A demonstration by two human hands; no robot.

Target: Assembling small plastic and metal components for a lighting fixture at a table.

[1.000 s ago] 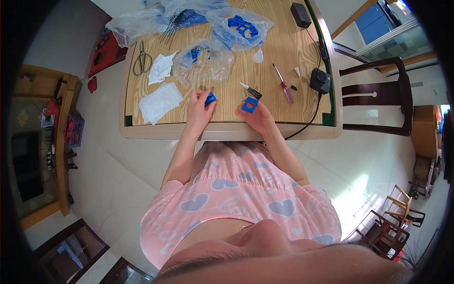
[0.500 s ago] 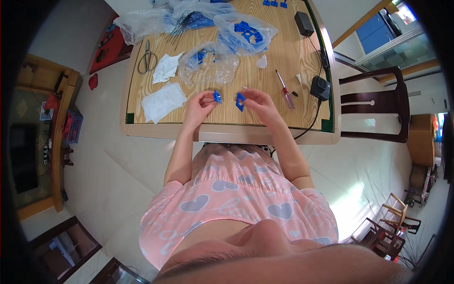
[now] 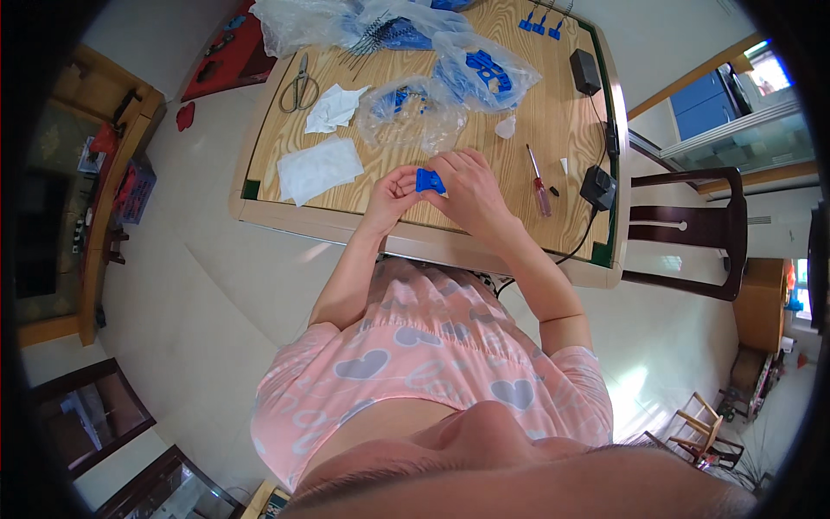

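Note:
My left hand (image 3: 392, 201) and my right hand (image 3: 471, 189) meet over the near edge of the table. Between them is a small blue plastic piece (image 3: 430, 181), gripped by the fingers of both hands. Whether it is one part or two pressed together cannot be made out, since my right fingers cover its far side. Just beyond my hands lies a clear plastic bag (image 3: 406, 130) with small blue parts in it. A second clear bag (image 3: 519, 73), farther back, holds larger blue pieces.
Scissors (image 3: 299, 91), a crumpled tissue (image 3: 335, 109) and a folded white cloth (image 3: 320, 168) lie to the left. A screwdriver (image 3: 540, 190) and a black adapter (image 3: 597, 188) with a cable are on the right. Blue pieces with black coiled wires (image 3: 540, 29) sit at the far right.
My hands have come together from apart, bringing the two blue pieces to one spot. My right hand has turned its back upward. The whole view has shifted slightly.

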